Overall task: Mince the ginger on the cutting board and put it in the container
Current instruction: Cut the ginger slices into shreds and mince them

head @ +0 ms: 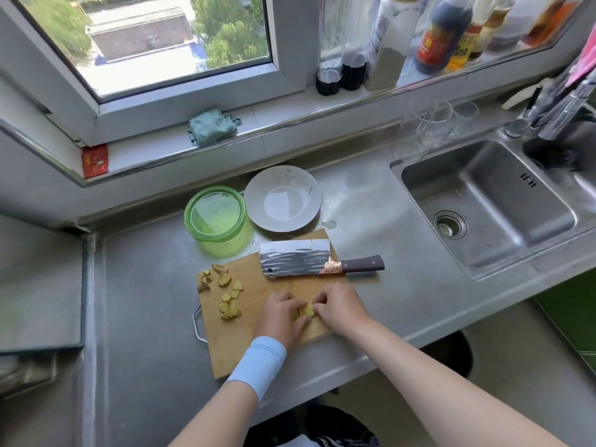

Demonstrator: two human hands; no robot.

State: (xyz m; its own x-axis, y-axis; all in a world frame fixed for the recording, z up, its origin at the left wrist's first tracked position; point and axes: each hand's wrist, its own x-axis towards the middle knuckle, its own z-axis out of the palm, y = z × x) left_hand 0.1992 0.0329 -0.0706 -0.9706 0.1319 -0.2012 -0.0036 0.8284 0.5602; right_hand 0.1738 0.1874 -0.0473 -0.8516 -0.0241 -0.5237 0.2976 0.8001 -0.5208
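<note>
A steel counter [145,301] runs under a window, with a sink [483,188] set into it on the right. On the wooden cutting board [232,343], a small clump of ginger slices [306,310] sits at the near middle, caught between both hands. The left hand [280,312] comes in from the left with its fingers curled over the clump. The right hand [338,306] meets it from the right, fingertips pinching the pieces. The fingers hide how the clump is stacked.

More loose slices [229,298] lie scattered toward the board's left edge, apart from the hands. All the ginger looks sliced rather than minced, so the fine chopping seems not yet begun.

The cleaver [295,258] rests flat across the far end of the board. Its long axis runs left to right, and the handle points right, overhanging the counter. The handle lies just beyond the right hand, the nearer of the two. That hand would likely let go and reach forward for it while the left steadies the clump. The green container [215,189] stands off the board's far left corner, beside a grey plate [283,175].
</note>
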